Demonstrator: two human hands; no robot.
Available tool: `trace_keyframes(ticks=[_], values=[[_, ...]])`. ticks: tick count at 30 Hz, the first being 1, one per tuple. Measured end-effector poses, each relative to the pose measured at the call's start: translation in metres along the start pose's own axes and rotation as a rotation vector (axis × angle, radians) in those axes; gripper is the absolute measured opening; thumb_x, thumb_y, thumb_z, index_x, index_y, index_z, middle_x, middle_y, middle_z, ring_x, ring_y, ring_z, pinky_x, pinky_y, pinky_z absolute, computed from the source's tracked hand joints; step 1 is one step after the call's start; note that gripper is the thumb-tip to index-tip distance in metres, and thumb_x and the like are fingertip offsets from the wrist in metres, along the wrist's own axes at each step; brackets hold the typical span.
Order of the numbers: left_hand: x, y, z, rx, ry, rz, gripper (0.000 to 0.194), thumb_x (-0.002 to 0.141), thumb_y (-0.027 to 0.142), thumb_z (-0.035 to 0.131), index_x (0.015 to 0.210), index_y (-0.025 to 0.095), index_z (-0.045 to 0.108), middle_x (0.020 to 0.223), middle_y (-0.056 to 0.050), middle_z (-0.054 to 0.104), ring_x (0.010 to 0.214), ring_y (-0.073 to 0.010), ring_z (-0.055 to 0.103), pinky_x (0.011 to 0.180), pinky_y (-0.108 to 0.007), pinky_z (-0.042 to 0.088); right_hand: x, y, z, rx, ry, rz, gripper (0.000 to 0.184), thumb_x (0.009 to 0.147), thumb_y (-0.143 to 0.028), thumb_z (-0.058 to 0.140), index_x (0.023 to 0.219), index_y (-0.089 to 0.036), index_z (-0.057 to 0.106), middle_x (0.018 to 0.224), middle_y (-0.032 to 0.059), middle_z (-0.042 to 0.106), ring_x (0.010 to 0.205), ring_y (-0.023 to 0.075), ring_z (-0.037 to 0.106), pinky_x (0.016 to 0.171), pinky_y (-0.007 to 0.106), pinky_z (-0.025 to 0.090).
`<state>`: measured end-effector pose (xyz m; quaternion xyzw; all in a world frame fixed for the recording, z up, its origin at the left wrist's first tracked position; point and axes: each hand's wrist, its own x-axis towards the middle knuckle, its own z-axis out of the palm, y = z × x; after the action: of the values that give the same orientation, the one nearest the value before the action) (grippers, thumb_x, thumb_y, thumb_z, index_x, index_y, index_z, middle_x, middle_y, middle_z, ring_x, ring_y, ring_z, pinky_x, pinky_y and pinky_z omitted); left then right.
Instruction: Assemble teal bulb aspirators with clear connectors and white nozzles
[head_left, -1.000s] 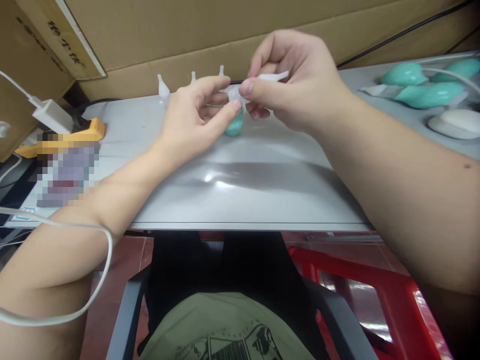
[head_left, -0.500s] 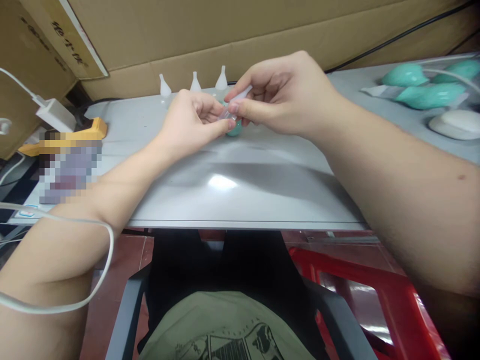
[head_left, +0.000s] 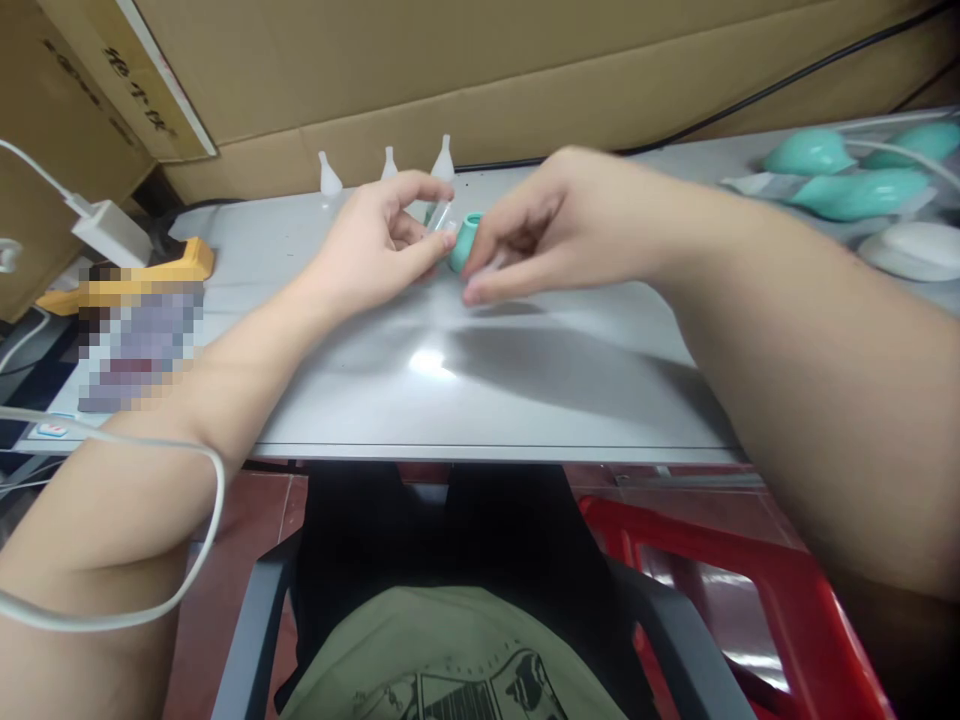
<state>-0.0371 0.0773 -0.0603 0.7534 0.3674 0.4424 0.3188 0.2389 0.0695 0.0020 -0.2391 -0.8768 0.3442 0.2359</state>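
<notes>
Pinched between the thumb and fingers of my left hand (head_left: 386, 225) is a short clear plastic tube (head_left: 443, 216). Just right of it a teal rubber bulb (head_left: 466, 240) stands on the table, its round opening facing up. My right hand (head_left: 536, 235) is beside the bulb, with the fingers closed on a white nozzle tip (head_left: 495, 264) that is mostly hidden and blurred. Behind my left hand, three white pointed nozzles stand upright in a row: a left one (head_left: 330, 177), a middle one (head_left: 389, 163) and a right one (head_left: 445, 160).
More teal bulbs (head_left: 859, 192) lie at the right of the table (head_left: 360, 400), near a white mouse (head_left: 911, 250). A yellow power strip (head_left: 196, 258) with a white charger (head_left: 112, 235) is at the left. Cardboard (head_left: 450, 70) walls the back, and a white cable (head_left: 217, 500) loops over my left forearm.
My right hand has drawn away from the left, downward and slightly right, taking the white nozzle tip off the clear tube. The bulb's opening now shows. My left hand has barely moved.
</notes>
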Motion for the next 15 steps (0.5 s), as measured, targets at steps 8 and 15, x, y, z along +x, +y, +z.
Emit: trace_keyframes(ticks=[8,15], values=[[-0.002,0.01,-0.003,0.038,-0.075,0.045,0.04,0.089,0.029,0.117,0.117,0.028,0.089,0.084,-0.002,0.077,0.077,-0.0295,0.079,0.081,-0.047,0.068,0.006,0.02,0.009,-0.169,-0.217,0.061,0.033,0.085,-0.003,0.12,0.082,-0.028,0.099,0.058,-0.011,0.067,0.045,0.0071,0.046,0.043,0.031,0.025],[-0.009,0.023,0.005,0.126,-0.012,0.077,0.051,0.092,0.008,0.102,0.136,0.027,0.085,0.097,-0.003,0.086,0.092,-0.0299,0.089,0.087,-0.043,0.072,0.001,-0.004,0.002,-0.099,0.279,0.03,0.033,0.099,-0.018,0.113,0.083,-0.029,0.086,0.069,-0.0058,0.075,0.061,0.0134,0.063,0.055,0.031,0.042]])
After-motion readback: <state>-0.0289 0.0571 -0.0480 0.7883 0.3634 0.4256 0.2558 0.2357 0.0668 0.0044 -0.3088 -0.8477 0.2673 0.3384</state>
